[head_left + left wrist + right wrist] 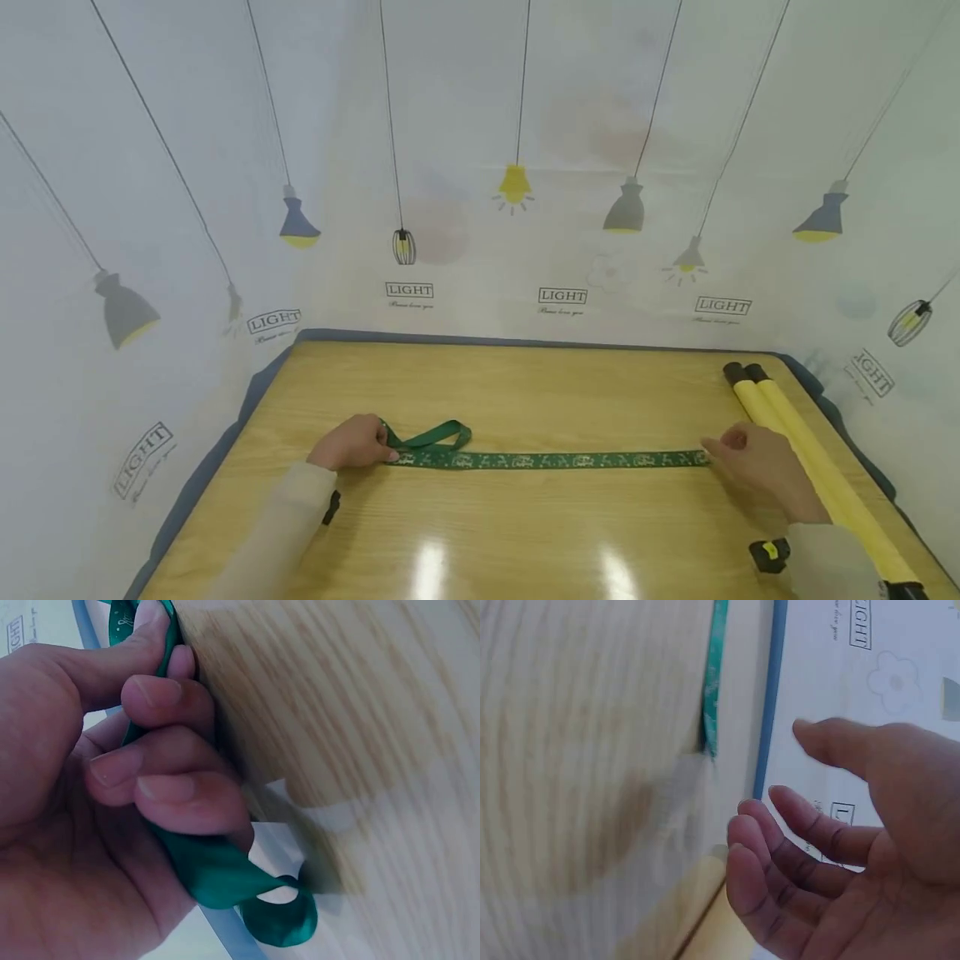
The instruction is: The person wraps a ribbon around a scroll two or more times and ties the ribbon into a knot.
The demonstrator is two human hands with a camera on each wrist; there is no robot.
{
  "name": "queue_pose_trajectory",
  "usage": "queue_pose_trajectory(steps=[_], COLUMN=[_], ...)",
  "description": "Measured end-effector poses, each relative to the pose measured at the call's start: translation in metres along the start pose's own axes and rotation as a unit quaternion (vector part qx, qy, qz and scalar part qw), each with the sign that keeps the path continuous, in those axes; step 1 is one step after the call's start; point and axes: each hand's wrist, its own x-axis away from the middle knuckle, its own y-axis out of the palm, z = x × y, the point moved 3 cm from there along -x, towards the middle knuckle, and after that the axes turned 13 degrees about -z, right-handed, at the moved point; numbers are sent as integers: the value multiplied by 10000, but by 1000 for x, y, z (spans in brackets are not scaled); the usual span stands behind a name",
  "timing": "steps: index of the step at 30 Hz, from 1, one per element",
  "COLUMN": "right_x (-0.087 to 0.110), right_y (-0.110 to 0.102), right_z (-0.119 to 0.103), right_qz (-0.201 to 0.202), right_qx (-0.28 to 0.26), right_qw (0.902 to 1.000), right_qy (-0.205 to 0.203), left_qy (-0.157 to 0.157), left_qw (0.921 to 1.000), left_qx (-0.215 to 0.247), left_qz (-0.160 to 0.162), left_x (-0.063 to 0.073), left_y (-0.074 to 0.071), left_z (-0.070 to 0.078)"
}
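A green ribbon (555,460) with a pale printed pattern stretches left to right across the wooden table. Its left part is pinched between thumb and forefinger of my left hand (355,442); the other fingers curl over the ribbon's plain green tail (214,870). That tail forms a loop (442,433) behind the straight part. My right hand (761,458) hovers by the ribbon's right end, thumb and fingers apart with nothing between them. In the right wrist view the ribbon's end (711,742) lies apart from the fingertips (746,870).
Two yellow rolls (810,467) with black ends lie along the table's right side, close beside my right hand. A wall covering (480,108) printed with hanging lamps surrounds the wooden tabletop (517,383), above a blue border (525,339).
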Motion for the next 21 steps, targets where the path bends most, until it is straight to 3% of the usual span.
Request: queue_pose_trajectory(steps=[3,6,10,16,21], right_x=[2,-4,-10,-9,-12], right_y=[-9,-19,-33,-52,-59], right_z=[-1,-3,3,27,51], right_qz=[437,593,602,488,248], right_qx=[67,157,531,1221,1380], right_qw=[9976,9944,9930,9873,9880], right_qy=[-536,-863,-871,-892,-648], left_qy=[-53,-281,-408,-256,-307], left_qw=[10000,9996,9991,9997,9995], left_qx=[-15,-43,-18,4,-37], left_qz=[47,92,88,-30,-32], left_x=[-2,1,4,3,4], left_y=[1,2,3,3,0], left_z=[2,-1,-4,1,6])
